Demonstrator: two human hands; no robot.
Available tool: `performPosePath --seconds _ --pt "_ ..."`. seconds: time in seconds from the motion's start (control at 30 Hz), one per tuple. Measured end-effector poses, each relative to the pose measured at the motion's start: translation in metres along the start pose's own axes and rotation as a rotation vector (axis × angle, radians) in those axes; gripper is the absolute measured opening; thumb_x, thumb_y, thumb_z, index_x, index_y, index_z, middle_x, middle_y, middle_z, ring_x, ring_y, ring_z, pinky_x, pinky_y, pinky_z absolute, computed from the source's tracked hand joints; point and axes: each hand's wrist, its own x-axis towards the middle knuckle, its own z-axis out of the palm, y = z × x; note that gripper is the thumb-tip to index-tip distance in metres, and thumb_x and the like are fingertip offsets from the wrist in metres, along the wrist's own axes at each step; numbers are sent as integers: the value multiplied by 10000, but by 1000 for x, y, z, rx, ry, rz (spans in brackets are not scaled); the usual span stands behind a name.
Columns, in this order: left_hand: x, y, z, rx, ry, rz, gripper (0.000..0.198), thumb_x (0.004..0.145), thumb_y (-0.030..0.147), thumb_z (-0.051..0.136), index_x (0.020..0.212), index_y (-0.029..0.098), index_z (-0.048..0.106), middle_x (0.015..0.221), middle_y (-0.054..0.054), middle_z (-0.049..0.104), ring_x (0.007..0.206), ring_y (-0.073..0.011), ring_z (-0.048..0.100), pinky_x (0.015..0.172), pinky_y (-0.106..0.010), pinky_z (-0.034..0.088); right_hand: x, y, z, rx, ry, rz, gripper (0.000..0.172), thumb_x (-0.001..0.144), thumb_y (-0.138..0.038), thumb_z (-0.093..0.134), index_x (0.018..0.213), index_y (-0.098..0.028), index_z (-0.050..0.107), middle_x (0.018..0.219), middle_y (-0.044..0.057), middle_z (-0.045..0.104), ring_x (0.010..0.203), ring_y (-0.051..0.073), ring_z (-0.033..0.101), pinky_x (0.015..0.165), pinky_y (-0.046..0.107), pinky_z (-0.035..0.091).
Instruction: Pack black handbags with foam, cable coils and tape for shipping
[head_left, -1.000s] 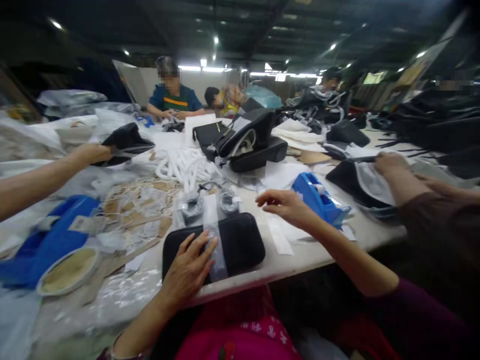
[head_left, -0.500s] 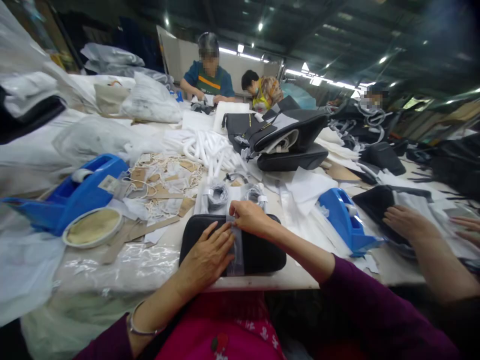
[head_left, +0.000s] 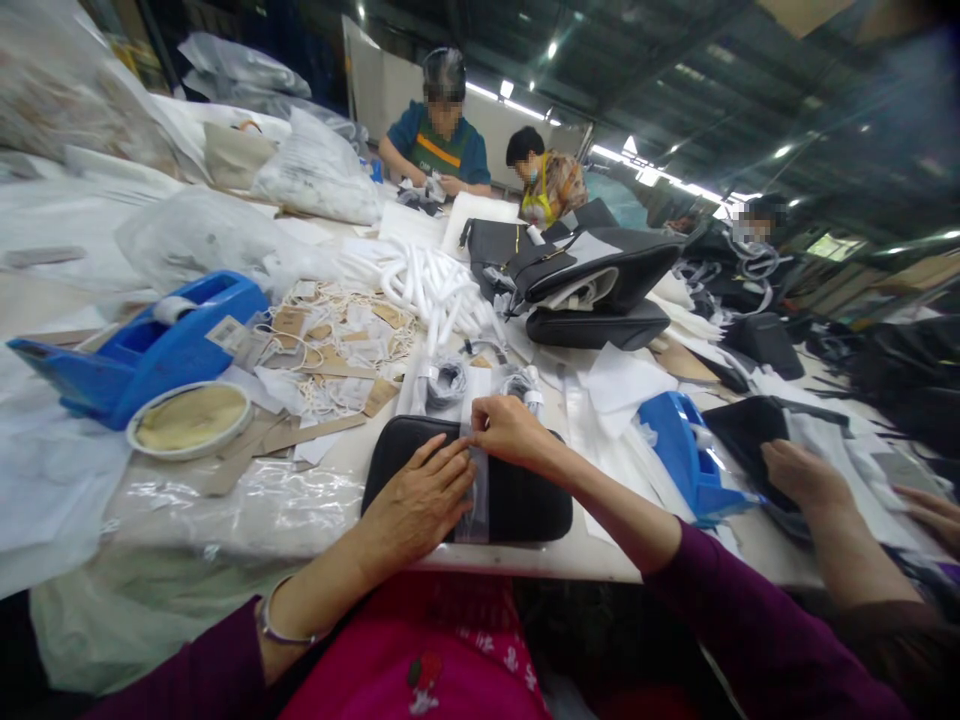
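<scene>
Currently, the black case (head_left: 529, 500) is lying flat before me at the near edge of the worktop (head_left: 525, 560), its long axis running left to right. A translucent strip (head_left: 478, 505) is crossing its middle from far side to near side, square to that axis. My left hand (head_left: 420, 495) is resting on the case's left half, fingers extended and slightly apart, tips touching the strip. My right hand (head_left: 510, 430) is sitting over the case's far edge, thumb and forefinger together beside my left fingertips; whether they are clamping the strip I cannot tell. So the right hand is lying nearer the strip's far part, and its near part is running out towards my body. Just beyond, two coiled grey cables, one left (head_left: 448, 385) and one right (head_left: 523, 388), are flanking a pale band.
</scene>
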Motion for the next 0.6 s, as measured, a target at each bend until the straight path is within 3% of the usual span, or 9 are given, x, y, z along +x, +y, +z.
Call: performPosePath --seconds 0.13,0.3,0.4,0.5,0.57,0.6 --pt "-1 0 2 11 -11 -3 401 949 333 465 1292 131 514 1325 -96 561 1391 -221 332 1195 -424 168 -3 2 1 -41 40 0 39 772 -204 612 802 -190 633 770 21 683 720 152 607 561 225 314" --pt "0 0 3 51 -6 -15 477 959 340 437 1403 166 418 1478 -77 428 1393 -213 331 1190 -424 169 -10 -7 4 -189 157 -26 173 808 -118 554 957 -191 600 922 52 691 785 185 634 609 249 343" --pt "1 -1 4 74 -14 -9 499 950 342 453 1422 188 400 1508 -53 387 1398 -198 323 1193 -405 161 -23 1 -10 -108 353 -48 158 839 -105 506 947 -188 586 952 50 671 778 173 623 641 254 379" --pt "1 -2 5 78 22 12 522 938 337 465 1437 205 385 1501 -46 398 1382 -194 355 1193 -389 165 -50 54 -42 131 738 13 97 881 -199 497 906 -194 590 920 35 648 816 160 599 713 252 417" --pt "2 -3 8 61 69 26 522 938 321 448 1445 222 376 1492 -49 412 1363 -202 390 1187 -399 181 -79 112 -65 243 972 214 142 878 -257 503 952 -189 603 920 36 648 824 157 588 733 252 424" --pt "2 -3 10 41 101 15 512 940 320 432 1443 243 381 1490 -44 416 1354 -212 404 1183 -418 191 -97 143 -76 273 1024 372 177 870 -272 505 979 -182 612 933 40 653 825 155 583 740 252 421"
